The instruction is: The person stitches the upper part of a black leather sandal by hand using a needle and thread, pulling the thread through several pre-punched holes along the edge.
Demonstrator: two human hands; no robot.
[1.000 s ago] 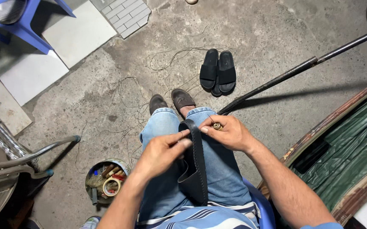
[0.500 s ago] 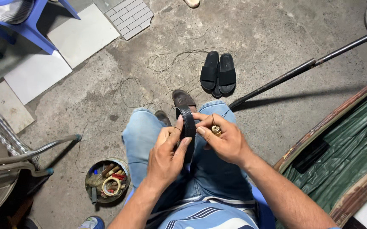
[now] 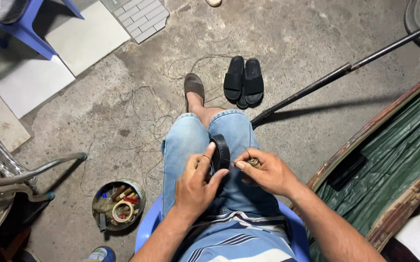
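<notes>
I sit on a blue plastic chair (image 3: 148, 228) with my jeans-clad legs stretched out in front. My left hand (image 3: 195, 183) grips a black leather strap (image 3: 221, 151) that stands on edge over my lap. My right hand (image 3: 264, 171) pinches a small wooden-handled awl (image 3: 252, 160), its thin point touching the strap's right side. A dark shoe (image 3: 194, 85) shows on my foot beyond the knees.
A round tin of tools and tape (image 3: 118, 204) stands on the concrete floor at lower left. Black slide sandals (image 3: 244, 81) lie ahead. A long dark pole (image 3: 345, 72) slants from upper right. Green tarp (image 3: 394, 160) fills the right; loose thread (image 3: 142, 116) litters the floor.
The strap has gone from hanging long over my lap to being held short and upright. My legs shifted and one leg stretched forward; both hands moved lower and closer together.
</notes>
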